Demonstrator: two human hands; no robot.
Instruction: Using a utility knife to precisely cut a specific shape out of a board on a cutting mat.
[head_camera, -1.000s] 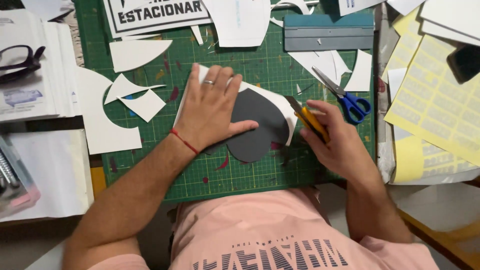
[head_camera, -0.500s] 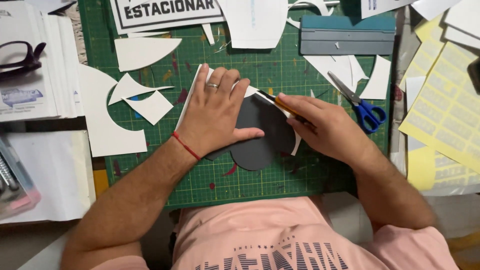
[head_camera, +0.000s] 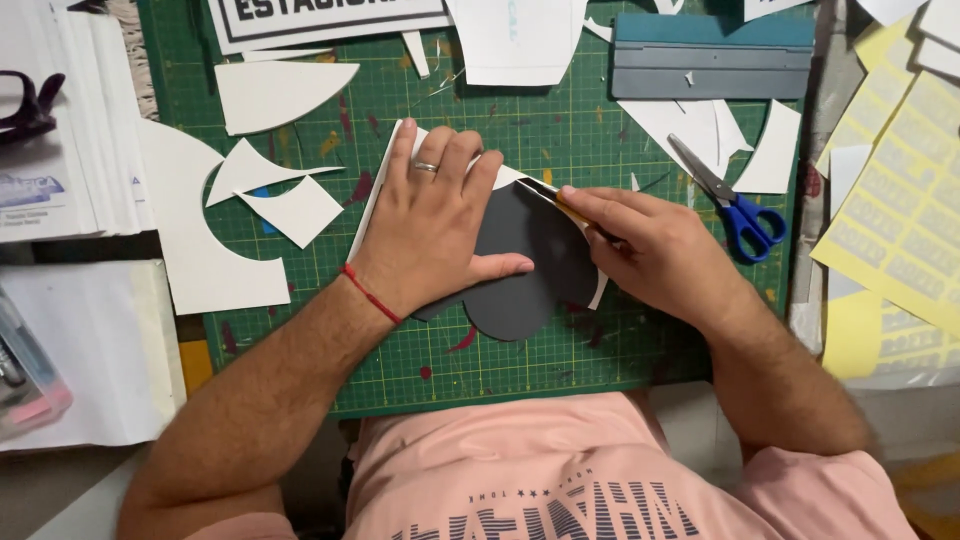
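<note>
While the left hand (head_camera: 432, 228) lies flat with spread fingers, pinning one dark grey card shape (head_camera: 525, 268) at the centre of one green cutting mat (head_camera: 560, 130), the right hand (head_camera: 655, 250) grips a yellow craft knife (head_camera: 560, 203) at its twelve o'clock edge. One pair of blue scissors (head_camera: 735, 205) lies at three o'clock.

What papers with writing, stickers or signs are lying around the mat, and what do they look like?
Sign: top edge of the green mat, a white rectangle with a black border and bold black letters, partly cut off.
Sticker sheets: right side, off the mat, yellow sheets with rows of small pale labels.
Printed stack: left edge, white sheets with a small blue mark.
No screens show.
</note>
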